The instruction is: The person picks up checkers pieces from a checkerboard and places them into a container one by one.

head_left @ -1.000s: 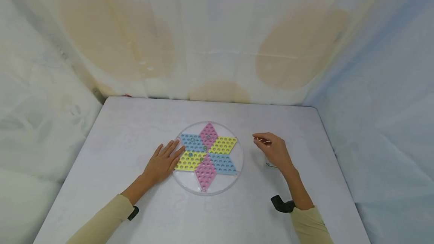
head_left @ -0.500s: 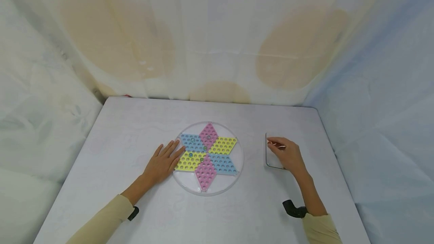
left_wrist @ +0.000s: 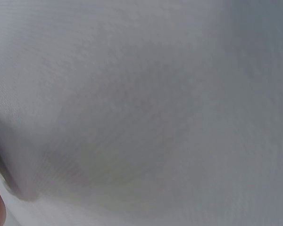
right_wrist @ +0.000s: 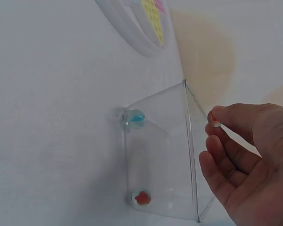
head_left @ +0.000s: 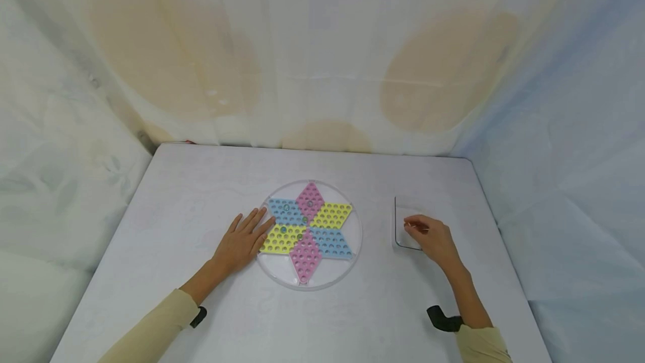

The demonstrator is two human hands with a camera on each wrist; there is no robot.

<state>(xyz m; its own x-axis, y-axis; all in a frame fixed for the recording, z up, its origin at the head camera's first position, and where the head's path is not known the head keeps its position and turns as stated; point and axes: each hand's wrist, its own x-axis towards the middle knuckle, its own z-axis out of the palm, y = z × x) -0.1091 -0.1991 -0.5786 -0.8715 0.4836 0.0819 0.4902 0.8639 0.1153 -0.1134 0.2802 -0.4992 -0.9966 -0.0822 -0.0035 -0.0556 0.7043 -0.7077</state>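
Note:
My left hand (head_left: 242, 245) lies with spread fingers on the left rim of a round clear Chinese checkers board (head_left: 332, 244), whose star is pink, yellow and blue. Several glass marbles (head_left: 283, 229) sit in holes on its left and upper points. In the right wrist view, my right hand (right_wrist: 250, 160) pinches a clear marble with an orange-red core (right_wrist: 213, 119) between thumb and index finger. Just under it is a clear open box (right_wrist: 192, 155), holding a blue-cored marble (right_wrist: 137, 118) and a red-cored marble (right_wrist: 142, 197). The left wrist view shows mostly blurred white cloth.
A white cloth covers the table (head_left: 262, 329). Pale curtains (head_left: 322, 60) hang behind it and at both sides. The clear box stands to the right of the board, with a gap of bare cloth between them.
My right hand has moved right and slightly nearer, from between board and box to over the box, still pinching the marble. More of the box's rim shows. The left hand has stayed put.

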